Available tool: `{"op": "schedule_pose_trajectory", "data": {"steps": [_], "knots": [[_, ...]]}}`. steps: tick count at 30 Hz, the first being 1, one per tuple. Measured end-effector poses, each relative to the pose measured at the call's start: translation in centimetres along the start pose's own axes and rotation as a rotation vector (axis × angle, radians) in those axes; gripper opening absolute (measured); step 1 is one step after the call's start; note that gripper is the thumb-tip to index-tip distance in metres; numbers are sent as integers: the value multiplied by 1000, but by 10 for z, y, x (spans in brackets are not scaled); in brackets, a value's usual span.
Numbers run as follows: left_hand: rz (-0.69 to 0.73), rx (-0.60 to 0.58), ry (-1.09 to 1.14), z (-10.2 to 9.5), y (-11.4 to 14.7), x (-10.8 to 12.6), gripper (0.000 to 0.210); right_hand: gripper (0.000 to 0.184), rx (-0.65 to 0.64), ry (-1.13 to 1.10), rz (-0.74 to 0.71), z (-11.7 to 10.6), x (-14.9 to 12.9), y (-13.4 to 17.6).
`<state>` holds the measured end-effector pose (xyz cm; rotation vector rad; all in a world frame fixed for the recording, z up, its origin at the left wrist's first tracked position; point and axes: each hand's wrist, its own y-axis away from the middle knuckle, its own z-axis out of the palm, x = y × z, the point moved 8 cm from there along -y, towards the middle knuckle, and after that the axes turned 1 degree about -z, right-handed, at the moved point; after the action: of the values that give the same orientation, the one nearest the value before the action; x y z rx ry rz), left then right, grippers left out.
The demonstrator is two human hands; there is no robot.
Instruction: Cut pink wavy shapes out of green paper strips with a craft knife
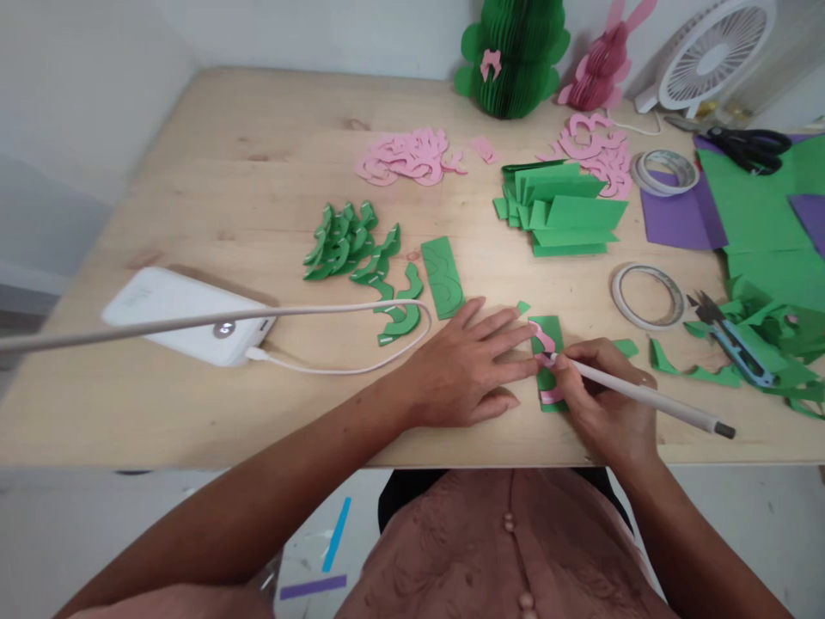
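Note:
My right hand (609, 400) grips a white pen (650, 397), its tip down on a small green paper strip (546, 330). On that strip lies a curved pink paper cutout (545, 336), partly hidden by my fingers. My left hand (473, 365) rests flat with fingers spread, fingertips touching the strip and the cutout. Just beyond my left hand is a green paper rectangle (443, 279) with curved outlines drawn on it. Farther left sit several folded, stapled green paper cutouts (345, 241).
Pink cutouts (412, 159), folded green strips (560, 211), tape rolls (648, 297), a blue cutter (735, 340), black scissors (751, 148) and green scraps (786, 331) lie around. A power bank (186, 314) with a cable is left. Honeycomb paper figures (516, 60) and a fan (715, 56) stand behind.

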<state>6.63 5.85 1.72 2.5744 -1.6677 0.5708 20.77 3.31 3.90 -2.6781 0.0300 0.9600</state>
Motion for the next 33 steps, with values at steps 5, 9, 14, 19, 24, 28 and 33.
{"op": "schedule_pose_trajectory", "data": {"steps": [5, 9, 14, 19, 24, 28, 33], "knots": [[-2, -10, -4, 0, 0, 0, 50, 12, 1, -9, -3, 0, -1, 0], [-6, -13, -9, 0, 0, 0, 50, 13, -10, -7, 0, 1, -2, 0], [-4, -3, -5, -1, 0, 0, 49, 14, -16, -14, 15, 1, -2, 0], [3, -2, 1, 0, 0, 0, 48, 13, -23, -18, 2, 2, -3, -1], [-3, -9, 3, 0, 0, 0, 48, 11, -33, -27, -12, 3, -5, -1], [-5, -14, 4, 0, -1, 0, 48, 10, -36, -39, -8, 4, -4, -2], [-3, -13, 7, 1, 0, 0, 48, 7, -57, -99, 20, 6, -1, -2]]}}
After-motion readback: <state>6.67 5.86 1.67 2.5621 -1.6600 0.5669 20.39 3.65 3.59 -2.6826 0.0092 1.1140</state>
